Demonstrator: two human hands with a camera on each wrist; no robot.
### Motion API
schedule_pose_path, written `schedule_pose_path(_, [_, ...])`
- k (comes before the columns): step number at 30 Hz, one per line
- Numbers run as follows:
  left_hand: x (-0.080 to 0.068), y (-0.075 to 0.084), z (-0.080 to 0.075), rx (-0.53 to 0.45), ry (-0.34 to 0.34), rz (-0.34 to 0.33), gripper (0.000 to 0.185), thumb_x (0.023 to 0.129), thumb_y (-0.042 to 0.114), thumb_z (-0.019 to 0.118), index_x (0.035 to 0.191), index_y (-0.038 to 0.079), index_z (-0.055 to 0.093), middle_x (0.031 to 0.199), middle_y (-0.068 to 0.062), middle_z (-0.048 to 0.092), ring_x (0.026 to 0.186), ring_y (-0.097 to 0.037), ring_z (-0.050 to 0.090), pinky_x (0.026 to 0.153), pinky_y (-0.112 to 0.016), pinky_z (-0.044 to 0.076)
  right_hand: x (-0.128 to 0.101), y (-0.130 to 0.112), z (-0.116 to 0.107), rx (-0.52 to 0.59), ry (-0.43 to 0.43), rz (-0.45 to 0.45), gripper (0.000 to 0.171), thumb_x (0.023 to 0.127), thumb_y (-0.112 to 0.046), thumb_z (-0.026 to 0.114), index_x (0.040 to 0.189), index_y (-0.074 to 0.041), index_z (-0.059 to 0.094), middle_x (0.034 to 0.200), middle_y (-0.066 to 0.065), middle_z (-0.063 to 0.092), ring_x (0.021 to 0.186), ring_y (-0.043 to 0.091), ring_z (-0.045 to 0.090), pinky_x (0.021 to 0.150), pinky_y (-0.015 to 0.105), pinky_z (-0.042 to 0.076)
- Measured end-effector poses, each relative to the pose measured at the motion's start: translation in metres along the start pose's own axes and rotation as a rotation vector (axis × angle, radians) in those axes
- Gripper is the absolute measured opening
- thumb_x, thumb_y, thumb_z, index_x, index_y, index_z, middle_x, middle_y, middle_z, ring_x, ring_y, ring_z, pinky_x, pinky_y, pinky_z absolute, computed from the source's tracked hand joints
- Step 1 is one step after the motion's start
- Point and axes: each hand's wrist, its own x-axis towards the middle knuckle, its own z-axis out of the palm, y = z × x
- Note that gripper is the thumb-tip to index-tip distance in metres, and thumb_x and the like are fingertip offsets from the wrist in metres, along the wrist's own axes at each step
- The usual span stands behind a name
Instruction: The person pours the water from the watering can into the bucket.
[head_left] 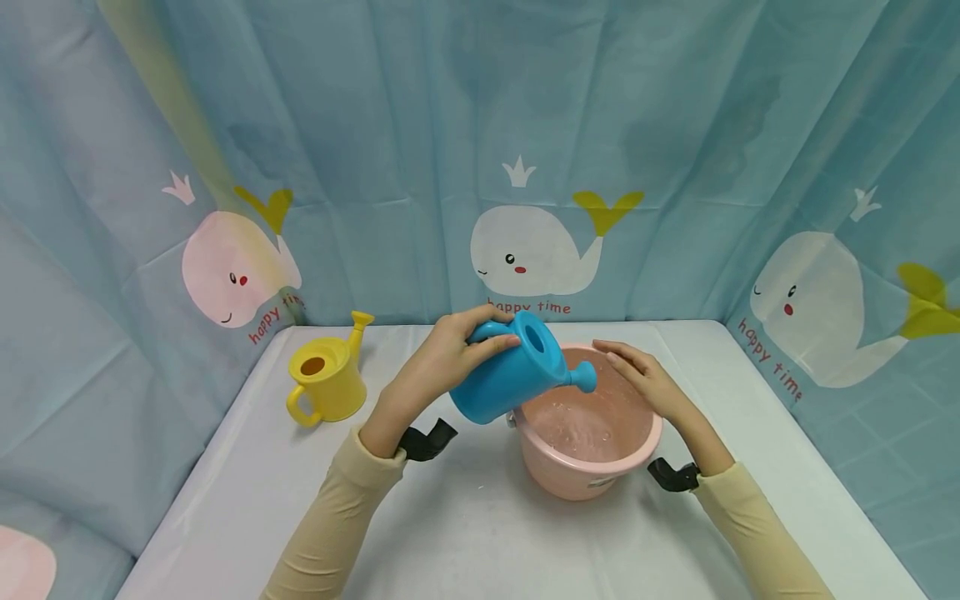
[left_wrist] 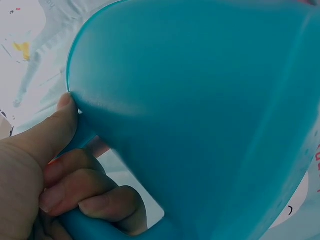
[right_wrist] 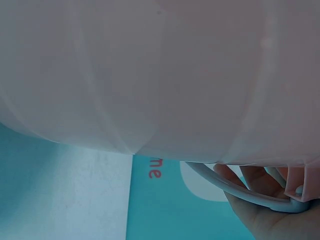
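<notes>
My left hand (head_left: pixel 442 354) grips the handle of a blue watering can (head_left: pixel 498 383), fingers curled round it and thumb against the body. The can is tilted, its spout over the pink bucket (head_left: pixel 570 471). Inside the bucket, the water's surface looks disturbed. At the bucket's far right rim is my right hand (head_left: pixel 645 379), holding it. The right wrist view shows the bucket wall (right_wrist: pixel 160 85) filling most of the picture, with the right-hand fingers (right_wrist: pixel 260 182) outside it beside the pale bail handle (right_wrist: pixel 240 192).
A yellow watering can (head_left: pixel 333 387) stands upright at the table's back left, spout pointing up and right. The white table (head_left: pixel 450 533) ends against a blue curtain (head_left: pixel 390 167) printed with whales. Black wrist mounts (head_left: pixel 429 439) sit on both wrists.
</notes>
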Motion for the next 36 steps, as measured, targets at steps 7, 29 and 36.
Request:
schedule_pose_path(7, [-0.0013, -0.0001, 0.0001, -0.007, -0.004, -0.006, 0.04, 0.087, 0.042, 0.06, 0.123, 0.025, 0.057, 0.128, -0.002, 0.056, 0.107, -0.026, 0.058, 0.086, -0.048, 0.049, -0.0002, 0.0028, 0.0004, -0.008, -0.008, 0.012, 0.039, 0.101, -0.022, 0.038, 0.137, -0.007, 0.043, 0.14, 0.014, 0.043, 0.132, 0.032, 0.036, 0.094, 0.009, 0.034])
schedule_pose_path(29, [-0.0005, 0.0025, -0.0002, 0.002, -0.009, 0.014, 0.038, 0.087, 0.041, 0.06, 0.121, 0.025, 0.058, 0.124, 0.0, 0.058, 0.104, -0.022, 0.058, 0.085, -0.046, 0.049, -0.001, 0.0009, 0.0003, -0.017, -0.003, 0.021, 0.039, 0.101, -0.021, 0.038, 0.137, -0.008, 0.043, 0.14, 0.013, 0.043, 0.132, 0.031, 0.036, 0.093, 0.008, 0.034])
schedule_pose_path(36, [-0.0001, 0.0031, 0.0, 0.008, -0.013, 0.02, 0.038, 0.088, 0.04, 0.06, 0.122, 0.024, 0.058, 0.125, 0.0, 0.057, 0.105, -0.023, 0.058, 0.085, -0.046, 0.049, -0.0007, 0.0008, -0.0002, -0.015, -0.004, 0.015, 0.039, 0.101, -0.021, 0.038, 0.137, -0.008, 0.043, 0.14, 0.014, 0.043, 0.132, 0.032, 0.037, 0.094, 0.009, 0.035])
